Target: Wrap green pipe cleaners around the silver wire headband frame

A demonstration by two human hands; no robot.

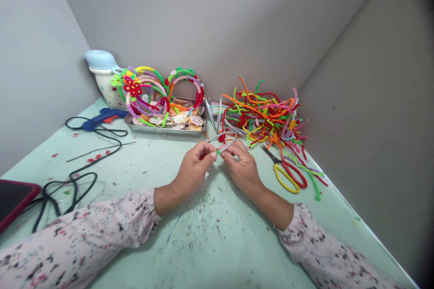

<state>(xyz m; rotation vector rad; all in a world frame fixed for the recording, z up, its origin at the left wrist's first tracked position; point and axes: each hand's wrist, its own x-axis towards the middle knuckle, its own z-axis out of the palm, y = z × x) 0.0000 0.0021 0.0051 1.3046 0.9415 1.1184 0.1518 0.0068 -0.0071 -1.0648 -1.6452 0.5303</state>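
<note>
Head view: left hand (190, 165) and right hand (245, 172) hold a grey band (232, 142) above the counter (224, 246), fingers (210, 157) clamped on it beside a green piece (218, 151), presumably for steadiness; scissors (278, 161) lie right, apparently within reach.

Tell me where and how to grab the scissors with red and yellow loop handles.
Probably best by the yellow handle loop and red handle loop, coming from the near right: the scissors lie flat, loops toward the person, black pointed blades aimed away and left.
</note>
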